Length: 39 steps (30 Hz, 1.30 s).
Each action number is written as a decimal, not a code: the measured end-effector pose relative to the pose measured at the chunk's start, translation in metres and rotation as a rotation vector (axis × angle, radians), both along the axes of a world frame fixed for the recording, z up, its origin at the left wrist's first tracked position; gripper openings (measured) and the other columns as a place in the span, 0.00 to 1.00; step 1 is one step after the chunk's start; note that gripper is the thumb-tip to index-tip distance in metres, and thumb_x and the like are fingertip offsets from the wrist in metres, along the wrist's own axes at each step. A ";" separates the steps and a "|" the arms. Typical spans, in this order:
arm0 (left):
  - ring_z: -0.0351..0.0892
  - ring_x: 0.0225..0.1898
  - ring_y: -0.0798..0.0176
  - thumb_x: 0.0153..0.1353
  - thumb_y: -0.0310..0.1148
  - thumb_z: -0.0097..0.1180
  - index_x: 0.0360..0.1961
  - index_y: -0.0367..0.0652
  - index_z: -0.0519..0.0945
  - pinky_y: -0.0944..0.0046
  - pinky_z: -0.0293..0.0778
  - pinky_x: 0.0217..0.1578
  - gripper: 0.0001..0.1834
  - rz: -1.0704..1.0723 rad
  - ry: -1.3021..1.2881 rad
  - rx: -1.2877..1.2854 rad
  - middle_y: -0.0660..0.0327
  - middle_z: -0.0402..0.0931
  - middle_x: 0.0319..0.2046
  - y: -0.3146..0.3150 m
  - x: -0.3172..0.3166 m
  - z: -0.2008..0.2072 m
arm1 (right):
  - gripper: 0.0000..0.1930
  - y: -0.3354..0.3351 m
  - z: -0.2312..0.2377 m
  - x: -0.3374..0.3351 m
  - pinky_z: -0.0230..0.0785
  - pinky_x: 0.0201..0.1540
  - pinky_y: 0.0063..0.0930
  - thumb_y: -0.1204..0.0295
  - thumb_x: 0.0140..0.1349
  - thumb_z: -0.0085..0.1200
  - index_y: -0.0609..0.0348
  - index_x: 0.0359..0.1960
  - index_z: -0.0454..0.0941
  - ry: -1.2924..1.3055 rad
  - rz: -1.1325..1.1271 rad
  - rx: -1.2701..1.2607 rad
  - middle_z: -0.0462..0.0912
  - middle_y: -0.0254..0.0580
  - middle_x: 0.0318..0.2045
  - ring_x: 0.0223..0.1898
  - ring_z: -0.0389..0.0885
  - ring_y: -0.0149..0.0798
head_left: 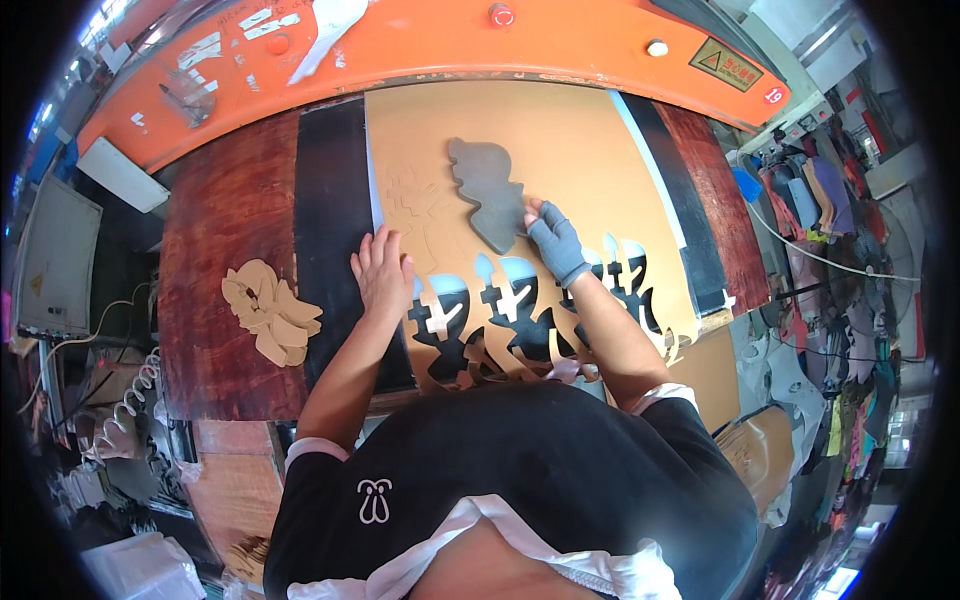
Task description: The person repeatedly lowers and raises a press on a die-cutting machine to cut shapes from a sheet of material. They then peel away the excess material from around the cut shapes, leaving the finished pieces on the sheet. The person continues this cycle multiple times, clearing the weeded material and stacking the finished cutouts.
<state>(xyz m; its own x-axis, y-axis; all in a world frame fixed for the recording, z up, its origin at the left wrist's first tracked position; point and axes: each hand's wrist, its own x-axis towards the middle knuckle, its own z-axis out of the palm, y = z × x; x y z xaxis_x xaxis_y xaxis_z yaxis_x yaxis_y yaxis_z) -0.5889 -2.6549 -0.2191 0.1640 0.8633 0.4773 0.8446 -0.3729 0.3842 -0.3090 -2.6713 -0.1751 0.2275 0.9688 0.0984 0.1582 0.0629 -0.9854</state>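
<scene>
A tan sheet [590, 140] lies over the table, with a grey, curvy-outlined cutting die [485, 190] flat on its upper middle. My right hand [556, 242], in a grey fingerless glove, has its fingers closed at the die's right edge. Bare and spread, my left hand [382, 272] rests on the sheet's left edge, apart from the die. Between the left hand and the die, faint cut outlines [412, 205] mark the sheet. Along the sheet's near side runs a row of shaped cut-out holes [515, 305], with thin strips of sheet around them.
Across the far side stretches an orange machine beam [400, 50] with a red button [502, 15] and a white button [656, 47]. Several tan cut pieces [268, 310] lie piled on the red-brown board [220, 220] at left. Coloured scraps [810, 190] hang at right.
</scene>
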 end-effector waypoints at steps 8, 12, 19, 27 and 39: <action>0.62 0.59 0.57 0.50 0.39 0.58 0.49 0.42 0.75 0.49 0.54 0.58 0.24 -0.576 0.063 0.125 0.59 0.69 0.52 -0.036 0.058 0.010 | 0.38 -0.006 -0.001 -0.043 0.63 0.53 0.45 0.56 0.38 0.67 0.60 0.53 0.70 -1.044 -0.144 0.174 0.69 0.61 0.49 0.49 0.68 0.60; 0.62 0.59 0.57 0.49 0.40 0.60 0.49 0.41 0.75 0.48 0.53 0.58 0.25 -0.567 0.045 0.136 0.60 0.70 0.52 -0.036 0.058 0.000 | 0.37 -0.009 -0.007 -0.045 0.62 0.53 0.44 0.57 0.38 0.67 0.59 0.52 0.70 -1.032 -0.166 0.220 0.69 0.61 0.48 0.49 0.68 0.59; 0.61 0.59 0.58 0.47 0.40 0.60 0.48 0.41 0.75 0.47 0.54 0.58 0.25 -0.570 0.040 0.147 0.60 0.69 0.53 -0.033 0.059 -0.001 | 0.36 -0.008 -0.012 -0.046 0.62 0.52 0.45 0.57 0.38 0.67 0.58 0.52 0.71 -1.036 -0.189 0.281 0.68 0.61 0.48 0.49 0.68 0.59; 0.65 0.58 0.55 0.49 0.37 0.60 0.45 0.42 0.77 0.46 0.53 0.58 0.21 -0.663 -0.085 0.058 0.58 0.71 0.52 -0.023 0.053 0.010 | 0.35 -0.009 0.000 -0.019 0.63 0.55 0.40 0.57 0.47 0.65 0.61 0.56 0.67 -0.831 -0.054 0.126 0.69 0.58 0.52 0.54 0.68 0.52; 0.72 0.26 0.52 0.51 0.28 0.57 0.22 0.42 0.75 0.55 0.67 0.28 0.05 -0.353 -0.194 0.019 0.57 0.72 0.23 -0.063 -0.077 -0.019 | 0.14 -0.116 0.006 0.114 0.71 0.39 0.23 0.74 0.59 0.55 0.70 0.43 0.73 -0.276 -0.579 0.060 0.78 0.42 0.38 0.35 0.76 0.31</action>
<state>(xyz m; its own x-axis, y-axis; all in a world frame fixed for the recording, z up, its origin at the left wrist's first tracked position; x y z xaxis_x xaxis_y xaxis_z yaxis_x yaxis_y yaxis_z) -0.6661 -2.7175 -0.2377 0.3540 0.7610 0.5437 0.5761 -0.6354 0.5142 -0.1945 -2.7877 -0.1687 0.6704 0.6878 0.2782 0.4301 -0.0548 -0.9011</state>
